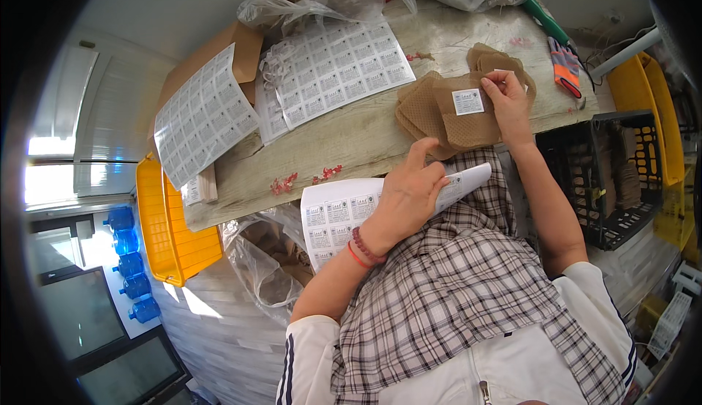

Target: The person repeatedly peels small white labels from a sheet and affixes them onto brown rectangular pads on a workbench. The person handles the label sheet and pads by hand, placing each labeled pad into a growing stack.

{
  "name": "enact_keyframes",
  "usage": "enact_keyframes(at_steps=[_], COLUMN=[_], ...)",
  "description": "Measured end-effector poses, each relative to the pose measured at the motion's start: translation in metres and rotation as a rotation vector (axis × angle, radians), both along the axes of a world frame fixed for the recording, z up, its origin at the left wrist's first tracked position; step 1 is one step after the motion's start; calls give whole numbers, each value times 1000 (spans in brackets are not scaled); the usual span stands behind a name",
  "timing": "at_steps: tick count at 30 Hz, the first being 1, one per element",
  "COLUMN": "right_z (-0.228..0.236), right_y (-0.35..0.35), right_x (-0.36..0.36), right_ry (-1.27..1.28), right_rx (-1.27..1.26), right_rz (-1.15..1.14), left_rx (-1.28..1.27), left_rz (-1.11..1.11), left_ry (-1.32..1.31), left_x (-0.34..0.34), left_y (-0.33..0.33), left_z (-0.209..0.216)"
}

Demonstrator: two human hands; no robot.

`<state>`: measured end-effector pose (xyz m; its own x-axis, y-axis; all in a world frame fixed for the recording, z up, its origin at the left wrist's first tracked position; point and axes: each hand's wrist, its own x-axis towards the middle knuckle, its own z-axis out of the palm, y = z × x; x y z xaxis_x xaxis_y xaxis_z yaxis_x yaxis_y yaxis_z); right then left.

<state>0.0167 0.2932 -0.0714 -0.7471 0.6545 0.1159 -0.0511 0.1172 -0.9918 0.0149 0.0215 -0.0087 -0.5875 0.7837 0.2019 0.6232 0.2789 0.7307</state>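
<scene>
Label sheet (330,218) lies partly hidden behind left hand (411,194).

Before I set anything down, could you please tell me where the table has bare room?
Bare table shows between the label sheets and brown pieces, and behind the pieces, left of the glove. The far left, with sheets and a plastic bag, is crowded.

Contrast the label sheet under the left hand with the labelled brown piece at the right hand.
The label sheet is white; the labelled piece is brown. The sheet bears many labels; the piece shows one. The sheet is curled; the piece looks flatter. Both carry printed labels.
</scene>
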Motion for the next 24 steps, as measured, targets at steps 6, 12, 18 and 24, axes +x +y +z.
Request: enact_keyframes(at_steps=[6,12,18,24], right_z=[-8,16,16,36], right_y=[-10,74,22,-77], right_x=[-2,3,31,58], right_ry=[52,4,-138,-435], right_rx=[44,394,700,565], right_rz=[-47,-372,-69,260], left_rx=[-193,-277,-143,-166], left_rz=[-72,-46,79,67], left_ry=[-74,-152,-98,-32], left_x=[-14,-20,-9,-7], left_y=[9,9,0,-5], left_z=[-16,-16,-7,-24])
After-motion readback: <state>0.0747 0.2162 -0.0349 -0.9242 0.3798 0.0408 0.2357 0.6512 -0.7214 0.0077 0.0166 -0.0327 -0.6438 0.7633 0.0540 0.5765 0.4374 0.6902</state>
